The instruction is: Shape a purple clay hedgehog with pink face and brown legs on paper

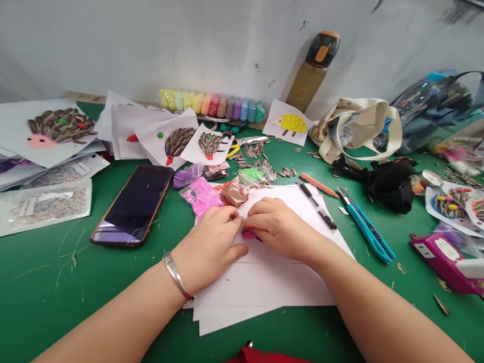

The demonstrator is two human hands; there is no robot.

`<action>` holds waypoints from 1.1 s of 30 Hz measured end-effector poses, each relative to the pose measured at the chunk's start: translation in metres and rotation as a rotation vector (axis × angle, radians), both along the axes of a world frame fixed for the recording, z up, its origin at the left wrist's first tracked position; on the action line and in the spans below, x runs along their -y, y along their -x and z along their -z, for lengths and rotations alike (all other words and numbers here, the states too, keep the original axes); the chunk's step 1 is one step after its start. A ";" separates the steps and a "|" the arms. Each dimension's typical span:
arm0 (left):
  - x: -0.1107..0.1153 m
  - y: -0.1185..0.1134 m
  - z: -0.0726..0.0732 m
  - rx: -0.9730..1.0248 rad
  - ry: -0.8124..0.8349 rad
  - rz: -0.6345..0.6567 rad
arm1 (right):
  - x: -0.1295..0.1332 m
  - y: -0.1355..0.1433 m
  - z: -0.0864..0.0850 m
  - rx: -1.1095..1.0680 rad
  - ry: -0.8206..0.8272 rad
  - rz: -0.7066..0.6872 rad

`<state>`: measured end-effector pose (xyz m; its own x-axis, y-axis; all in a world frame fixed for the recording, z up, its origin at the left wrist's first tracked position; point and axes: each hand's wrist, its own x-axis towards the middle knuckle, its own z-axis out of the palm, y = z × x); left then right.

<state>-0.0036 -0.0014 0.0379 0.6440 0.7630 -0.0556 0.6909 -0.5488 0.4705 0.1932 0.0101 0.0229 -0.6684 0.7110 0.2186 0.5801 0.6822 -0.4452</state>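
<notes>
My right hand (pixel 281 226) bends over the stack of white paper (pixel 269 287), its fingers closed around a small piece of magenta modelling clay (pixel 251 235). Most of that piece is hidden under the fingers. Close beside it, my left hand (pixel 211 244) rests on the paper, fingers slightly bent and thumb apart, with no object visible in it. Just beyond the fingertips lie bags of soft clay: a pink one (pixel 202 195), a brown one (pixel 234 193) and a green one (pixel 253 174). A black pen (pixel 316 204) lies on the paper's right side.
On the left are a phone (pixel 135 203), a bead packet (pixel 41 206) and hedgehog pictures (pixel 59 130). Sunflower seeds (pixel 254 154) lie scattered behind the clay. To the right are a blue cutter (pixel 369 229), a purple glue gun (pixel 449 261) and a cloth bag (pixel 357 130). A bottle (pixel 311 78) leans on the wall.
</notes>
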 end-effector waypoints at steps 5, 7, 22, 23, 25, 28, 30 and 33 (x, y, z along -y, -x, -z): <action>0.001 0.000 0.000 0.013 -0.003 -0.011 | 0.001 0.000 0.002 -0.015 0.005 0.020; 0.002 0.001 0.000 0.022 -0.012 -0.006 | 0.001 0.000 0.002 -0.005 0.017 -0.005; 0.002 0.001 -0.002 0.017 0.014 -0.001 | 0.005 0.003 -0.002 -0.007 -0.009 0.003; 0.002 0.001 -0.002 0.018 0.017 0.000 | 0.005 0.003 -0.002 -0.010 -0.010 -0.007; 0.002 0.001 -0.002 0.020 0.018 0.003 | 0.005 0.002 -0.002 -0.017 -0.009 -0.033; 0.001 0.001 -0.001 0.026 0.016 0.002 | 0.004 0.002 -0.001 -0.032 -0.013 -0.043; 0.001 0.001 -0.001 0.032 0.011 0.001 | 0.005 0.002 -0.001 -0.032 -0.017 -0.034; 0.001 0.001 -0.001 0.037 0.011 0.004 | 0.006 0.002 -0.001 -0.018 -0.017 -0.037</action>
